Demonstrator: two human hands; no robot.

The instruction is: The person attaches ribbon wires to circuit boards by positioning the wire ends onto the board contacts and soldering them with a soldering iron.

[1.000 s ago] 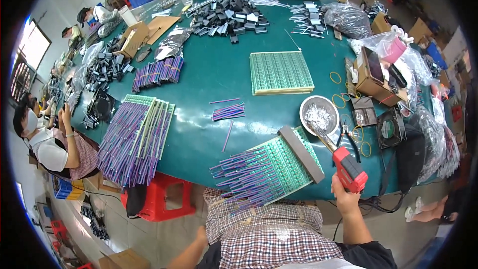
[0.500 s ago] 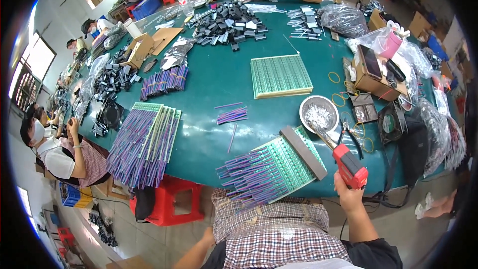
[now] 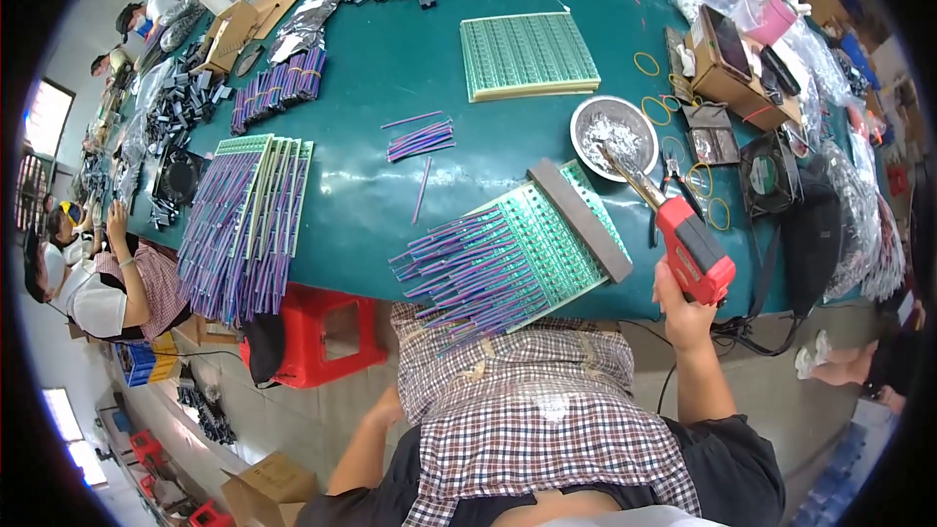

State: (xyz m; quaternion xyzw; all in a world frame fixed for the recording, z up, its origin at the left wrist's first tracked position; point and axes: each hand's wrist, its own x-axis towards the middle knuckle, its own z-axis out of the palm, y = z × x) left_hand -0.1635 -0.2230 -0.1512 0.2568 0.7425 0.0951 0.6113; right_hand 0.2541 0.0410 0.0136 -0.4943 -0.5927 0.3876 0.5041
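While right hand (image 3: pixel 686 310) grips soldering gun (image 3: pixel 691 244) pointed into bowl (image 3: pixel 580 127), board (image 3: pixel 542 239) lies left of gun, mid-frame, slanting toward upper right; left hand (image 3: pixel 388 407) farther, grip unclear.

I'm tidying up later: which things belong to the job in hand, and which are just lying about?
Seemingly in the job:
red gun, held in the right hand
bowl, at the gun's tip
wired board
bar across it
loose wires
board stack

Probably just lying about:
phone
pink cup
black bag
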